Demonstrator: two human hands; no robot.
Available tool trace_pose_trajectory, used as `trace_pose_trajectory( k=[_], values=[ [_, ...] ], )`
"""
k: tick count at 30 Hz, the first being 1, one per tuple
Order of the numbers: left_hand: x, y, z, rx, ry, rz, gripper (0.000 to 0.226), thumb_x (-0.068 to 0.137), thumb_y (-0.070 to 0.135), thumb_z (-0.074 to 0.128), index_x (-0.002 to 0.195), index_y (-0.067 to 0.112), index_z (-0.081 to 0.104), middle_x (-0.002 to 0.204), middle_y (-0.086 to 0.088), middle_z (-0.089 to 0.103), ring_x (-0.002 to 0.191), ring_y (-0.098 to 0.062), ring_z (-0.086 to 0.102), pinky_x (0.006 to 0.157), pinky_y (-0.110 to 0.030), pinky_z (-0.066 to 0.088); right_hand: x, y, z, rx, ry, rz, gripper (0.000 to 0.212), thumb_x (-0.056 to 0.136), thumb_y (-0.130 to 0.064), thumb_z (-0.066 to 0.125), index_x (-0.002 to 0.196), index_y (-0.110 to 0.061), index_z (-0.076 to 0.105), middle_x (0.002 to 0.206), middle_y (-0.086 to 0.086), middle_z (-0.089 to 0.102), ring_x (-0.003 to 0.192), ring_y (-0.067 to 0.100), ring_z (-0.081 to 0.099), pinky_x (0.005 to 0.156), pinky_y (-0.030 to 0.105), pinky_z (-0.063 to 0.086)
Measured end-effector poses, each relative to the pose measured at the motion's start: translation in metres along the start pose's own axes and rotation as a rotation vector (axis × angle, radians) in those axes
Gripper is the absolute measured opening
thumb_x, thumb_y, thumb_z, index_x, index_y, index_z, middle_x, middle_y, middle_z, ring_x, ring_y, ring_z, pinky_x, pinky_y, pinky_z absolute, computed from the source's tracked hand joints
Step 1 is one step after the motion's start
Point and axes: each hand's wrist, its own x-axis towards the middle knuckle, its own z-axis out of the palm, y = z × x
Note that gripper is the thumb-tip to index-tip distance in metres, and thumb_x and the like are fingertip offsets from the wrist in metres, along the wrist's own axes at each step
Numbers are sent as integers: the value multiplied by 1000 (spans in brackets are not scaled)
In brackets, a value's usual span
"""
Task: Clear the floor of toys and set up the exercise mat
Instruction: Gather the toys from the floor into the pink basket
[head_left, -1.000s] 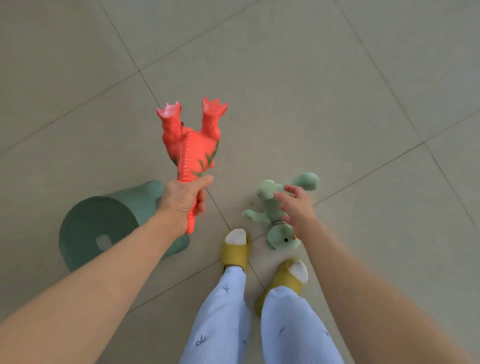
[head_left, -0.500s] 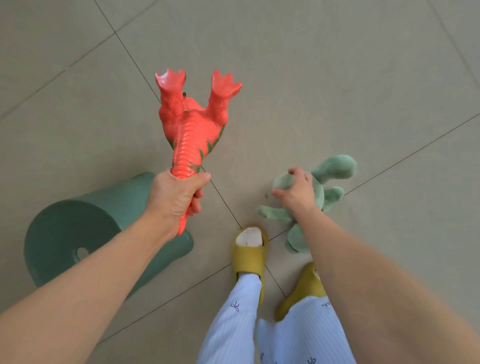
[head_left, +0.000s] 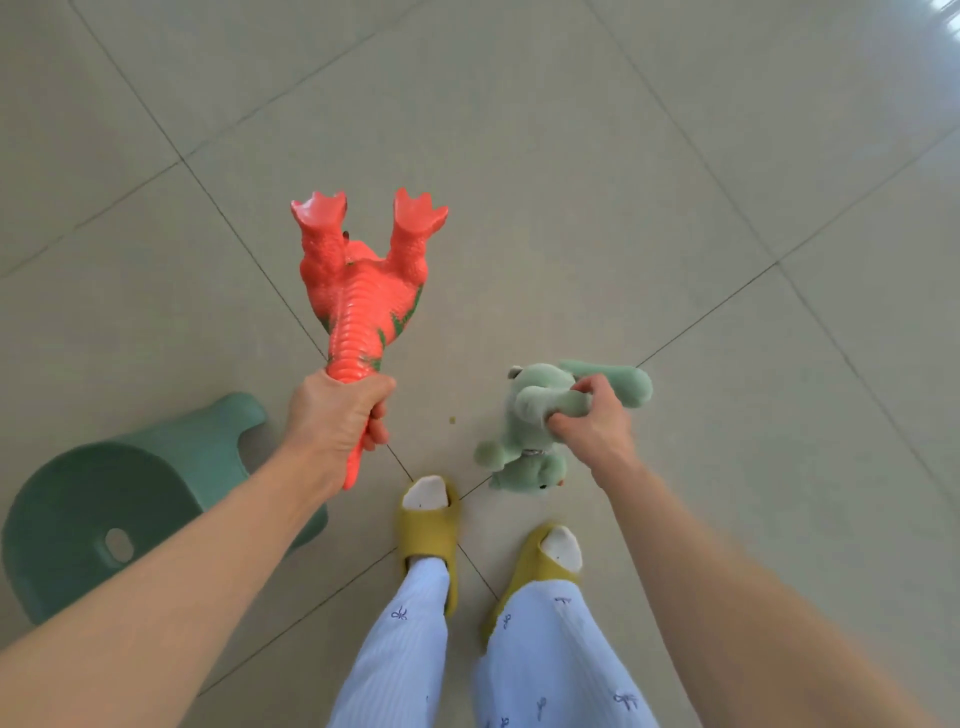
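Seen from above: pale tiled floor (head_left: 571, 130). At lower left, toppled on its side, a green plastic stool (head_left: 130, 499). Held aloft, upside down by the tail in the clenched left hand (head_left: 337, 415): an orange rubber dinosaur (head_left: 358, 291), ribbed belly, green markings, two clawed feet pointing away. Smaller, right of it: a pale green plush toy (head_left: 530, 431), head down, pinched by one leg in the right hand (head_left: 592, 415). Compared with half a second ago, plush lifted off the floor and now dangling above yellow slippers (head_left: 431, 525).
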Motion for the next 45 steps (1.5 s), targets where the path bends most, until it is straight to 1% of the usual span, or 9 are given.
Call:
trace_pose_trajectory(
  k=[4,8,12,15,17,28,35,39,45],
  values=[
    [-41,39,15,-16,-43,70,25,76,1,60,55,9,50,31,5,47,25,-7,44,32,-11,33,-47,-21,-68,284,43,-12,34,72,-12,67,97,-24,48,90,-1,55,83,22,62,76,42,57],
    [-88,84,27,-46,-78,146,21,75,1,61,56,6,54,34,1,53,30,-6,49,34,-12,40,-102,-57,-135,528,105,-126,33,73,-9,72,89,-28,49,99,5,57,80,19,63,61,28,56],
    [-129,127,35,-170,-152,179,13,77,1,64,74,11,56,64,-3,57,55,-10,56,53,-20,52,-156,-90,-194,652,161,-244,31,74,-9,73,90,-23,50,102,13,58,77,19,63,59,27,56],
    [-161,168,38,-232,-254,227,16,79,5,64,78,18,55,77,1,54,68,-9,53,76,-34,51,-199,-112,-234,716,197,-305,30,75,-10,73,92,-22,51,103,13,57,80,20,63,60,27,55],
    [-187,194,39,-213,-338,260,17,80,11,65,79,24,54,78,5,54,72,-8,51,82,-40,46,-232,-122,-258,782,234,-340,29,76,-10,72,92,-22,52,103,13,57,82,20,63,61,27,56],
    [-284,252,50,-99,-799,237,20,83,20,63,100,21,53,98,-1,57,97,-20,56,89,-54,46,-338,-124,-307,1023,347,-395,29,77,-12,71,98,-18,52,93,3,60,79,15,63,61,28,57],
    [-334,236,86,-17,-870,254,21,80,0,61,99,3,53,82,-9,54,78,-21,57,65,-39,59,-362,-88,-317,1121,374,-362,34,78,-12,71,105,-15,51,97,5,59,81,15,62,59,26,56],
    [-356,226,119,54,-778,271,16,78,-2,59,85,10,50,70,-7,49,61,-17,50,47,-25,52,-361,-50,-347,1183,393,-336,30,78,-13,71,100,-19,52,93,2,61,83,17,63,57,26,55],
    [-393,209,184,127,-688,292,17,78,0,58,80,15,50,75,-6,50,66,-16,49,40,-20,47,-345,31,-400,1283,401,-227,25,79,-12,69,96,-18,53,96,6,58,85,19,59,50,25,53]
  ],
)
